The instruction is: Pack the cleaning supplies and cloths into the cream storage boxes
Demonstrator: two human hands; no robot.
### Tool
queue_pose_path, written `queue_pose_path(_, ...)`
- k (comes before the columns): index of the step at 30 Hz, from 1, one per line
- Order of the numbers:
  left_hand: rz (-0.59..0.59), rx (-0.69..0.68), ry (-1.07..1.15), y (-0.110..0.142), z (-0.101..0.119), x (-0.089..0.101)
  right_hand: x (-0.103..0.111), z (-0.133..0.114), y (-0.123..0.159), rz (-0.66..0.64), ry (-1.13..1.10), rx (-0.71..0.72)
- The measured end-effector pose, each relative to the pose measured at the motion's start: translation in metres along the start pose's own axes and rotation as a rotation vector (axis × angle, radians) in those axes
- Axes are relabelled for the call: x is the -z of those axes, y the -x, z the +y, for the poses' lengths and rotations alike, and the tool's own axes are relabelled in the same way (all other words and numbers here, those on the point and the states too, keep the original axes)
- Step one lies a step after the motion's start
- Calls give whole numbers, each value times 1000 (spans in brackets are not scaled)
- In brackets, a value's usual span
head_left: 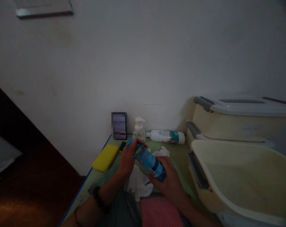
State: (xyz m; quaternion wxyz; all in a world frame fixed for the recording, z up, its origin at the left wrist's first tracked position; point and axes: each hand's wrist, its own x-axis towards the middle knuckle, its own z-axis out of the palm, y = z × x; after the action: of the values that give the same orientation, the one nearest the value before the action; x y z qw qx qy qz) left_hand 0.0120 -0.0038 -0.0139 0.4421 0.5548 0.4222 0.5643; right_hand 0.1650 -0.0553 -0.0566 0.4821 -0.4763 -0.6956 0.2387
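Bottle: the bottle (150, 162) with the blue label is in both hands at the lower centre of the frame, raised over the table (179, 157) and tilted, its top toward the upper left and its base toward the lower right.
Left hand: the left hand (128, 159) is curled round the bottle's top end, partly closed, the thumb side facing the camera; a bit of blue shows at the fingers, too covered to make out.
Right hand: the right hand (170, 180) is wrapped round the base end, closed as far as the bottle allows, thumb along the lower side.
Left wrist: a dark beaded bracelet (99, 199).
Below the bottle: white gloves (140, 183) lie crumpled at the lower centre, with more white material (163, 151) just above the right hand.
Bottom edge: a pink cloth (160, 212) right of centre, beside a grey cloth (125, 209).
Left of the hands: a yellow pad (105, 157) lies flat near the table's blue edge.
Against the wall: a phone (119, 126) stands upright; right of it are an upright pump bottle (139, 128) and a white bottle (167, 136) on its side.
Right side: an open cream tub (212, 181), with a lidded bin (228, 121) behind it.
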Motion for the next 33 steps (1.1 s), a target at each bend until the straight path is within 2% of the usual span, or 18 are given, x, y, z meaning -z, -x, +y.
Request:
queue_pose_path(2, -83, -8, 100, 3, 14, -6, 2, -3, 3, -38, -122, -70)
queue_pose_path(4, -148, 8, 194, 6, 26, -11, 4, -6, 7, -124, -388, -195)
queue_pose_path(7, -185, 100, 321, 8, 37, -15, 4, -8, 13, -286, -830, -351)
queue_pose_path(9, -179, 147, 372, 6, 39, -14, 4, -8, 13, -339, -981, -397)
queue_pose_path(12, -166, 138, 376, 3, 40, -12, 2, -5, 8, -306, -1001, -434)
queue_pose_path(17, -163, 50, 244, 0, 44, -15, -5, -1, 3, -180, -800, -403)
queue_pose_path(20, -125, 51, 172, -1, 48, -19, -7, -3, 4, -98, -692, -377)
queue_pose_path(24, -151, 68, 80, -3, 53, -17, -3, -5, 5, -207, -811, -425)
queue_pose_path(28, -295, 44, 96, -5, 57, -8, 2, -1, 7, -339, -1052, -492)
queue_pose_path(30, -349, 36, 116, -7, 56, -4, 2, 3, 8, -364, -1143, -495)
queue_pose_path(33, -347, 48, 58, -11, 52, 1, 0, 5, 9, -385, -1175, -487)
